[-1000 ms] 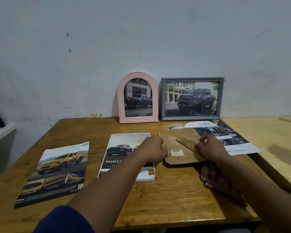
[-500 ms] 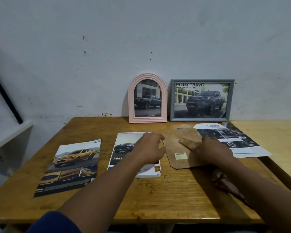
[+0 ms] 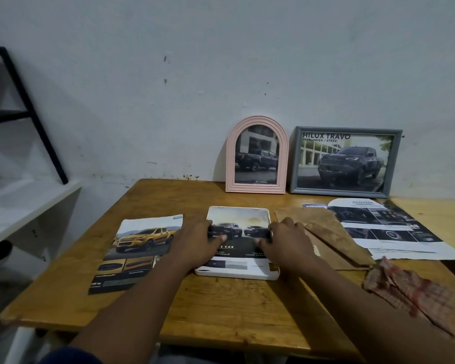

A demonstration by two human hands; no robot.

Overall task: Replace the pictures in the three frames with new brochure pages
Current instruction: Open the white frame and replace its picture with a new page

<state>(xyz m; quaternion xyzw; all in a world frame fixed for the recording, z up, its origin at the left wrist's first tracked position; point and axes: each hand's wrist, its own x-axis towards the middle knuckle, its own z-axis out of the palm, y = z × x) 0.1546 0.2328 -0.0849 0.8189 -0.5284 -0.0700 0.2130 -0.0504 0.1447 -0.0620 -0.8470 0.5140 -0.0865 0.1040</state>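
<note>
- Firmly gripped at both sides: left hand (image 3: pixel 197 244) fingers curl round the white frame's (image 3: pixel 237 275) left edge, right hand (image 3: pixel 286 244) fingers round its right edge, and both thumbs lie on the pickup picture.
- It lies flat on the wooden table (image 3: pixel 221 311), between the yellow-truck brochure page (image 3: pixel 139 248) and the brown backing board (image 3: pixel 334 240).

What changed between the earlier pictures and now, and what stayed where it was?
Both hands let go of the brown backing board. The left hand, then the right hand, moved leftward to the sides of the flat white frame. The pink arched frame, grey frame, yellow-truck brochure page and cloth stayed put.
</note>
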